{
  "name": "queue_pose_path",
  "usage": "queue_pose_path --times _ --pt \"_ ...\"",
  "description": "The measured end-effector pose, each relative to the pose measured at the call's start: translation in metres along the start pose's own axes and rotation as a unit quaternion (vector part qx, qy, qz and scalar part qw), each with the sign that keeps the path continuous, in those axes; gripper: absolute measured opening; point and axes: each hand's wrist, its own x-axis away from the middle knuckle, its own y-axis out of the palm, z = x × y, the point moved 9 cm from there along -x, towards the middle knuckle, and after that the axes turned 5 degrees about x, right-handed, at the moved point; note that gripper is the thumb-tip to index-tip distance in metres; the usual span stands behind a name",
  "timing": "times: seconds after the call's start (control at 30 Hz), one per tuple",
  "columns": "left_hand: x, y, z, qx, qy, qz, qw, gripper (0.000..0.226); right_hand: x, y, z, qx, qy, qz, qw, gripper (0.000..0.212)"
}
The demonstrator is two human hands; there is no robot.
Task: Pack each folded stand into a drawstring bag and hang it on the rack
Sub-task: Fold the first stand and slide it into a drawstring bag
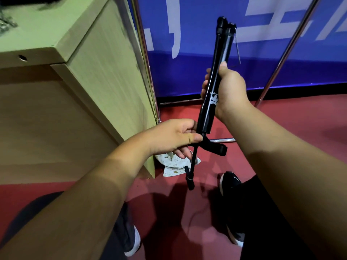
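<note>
Closed round the middle of the folded stand [223, 49] with the right grip [229, 91], holding it nearly upright. Pinching its lower joint between thumb and fingers of the left grip [172, 136], beside the wooden counter [56, 40], above a patterned cloth [174, 167] on the red floor [281, 132].

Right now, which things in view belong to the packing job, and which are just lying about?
Job: black stand, gripped by right hand, pinched low by left hand; patterned cloth on the floor, likely the bag; chrome poles, likely the rack.
Lying about: wooden desk; blue banner.
</note>
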Motion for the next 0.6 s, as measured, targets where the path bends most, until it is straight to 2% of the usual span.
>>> queue_pose_path --times 0.13,0.23,0.3,0.37,0.43,0.5,0.6 --pt "-0.001 -0.007 -0.002 -0.007 0.005 0.022 1.0 0.026 -0.002 -0.012 -0.007 0.095 -0.035 0.042 0.994 0.039" --pt "-0.005 -0.019 -0.005 0.044 0.007 0.086 0.995 0.035 -0.004 -0.009 -0.004 0.066 -0.031 0.031 0.997 0.028" --pt "-0.01 -0.023 -0.016 0.074 -0.02 0.099 0.992 0.039 -0.003 -0.003 0.002 0.067 -0.016 0.011 0.998 0.03" --pt "-0.015 -0.024 -0.03 0.071 -0.044 0.1 0.991 0.041 -0.002 -0.005 0.01 0.185 0.005 0.021 0.983 0.042" --pt "-0.02 -0.029 -0.04 0.064 -0.062 0.129 0.988 0.033 0.007 -0.01 0.018 0.379 0.04 0.01 0.924 0.042" --pt "-0.023 -0.033 -0.047 0.06 -0.083 0.15 0.983 0.027 0.018 -0.012 0.026 0.526 0.063 -0.025 0.848 0.029" --pt "-0.025 -0.042 -0.048 -0.014 -0.104 0.166 0.981 0.029 0.025 -0.005 0.008 0.649 -0.052 -0.013 0.759 0.027"
